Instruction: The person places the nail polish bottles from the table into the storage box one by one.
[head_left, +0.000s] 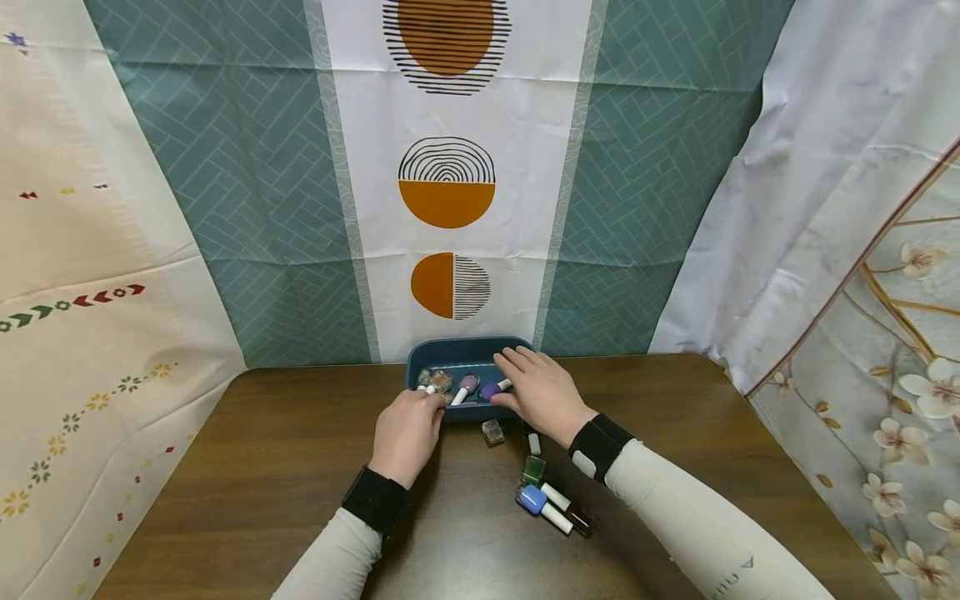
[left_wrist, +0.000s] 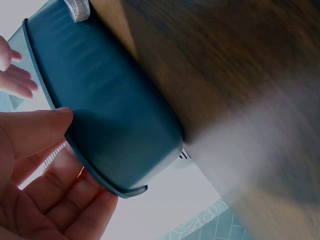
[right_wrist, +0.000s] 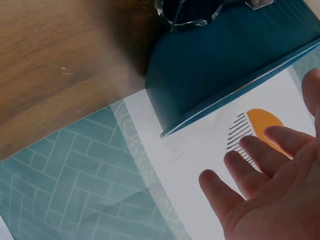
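Spreads empty right hand (head_left: pixel 544 390) just right of purple bottle (head_left: pixel 490 392); curls left hand (head_left: pixel 407 435) at tray (head_left: pixel 480 412)'s near-left corner, cannot tell its hold.

Seemingly a homelike setting; printed curtain (head_left: pixel 270 167), floral cloth (head_left: pixel 855 417), wood-grain table (head_left: pixel 255 500)

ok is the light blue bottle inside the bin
No, in the head view the light blue bottle lies on the table, outside the bin.
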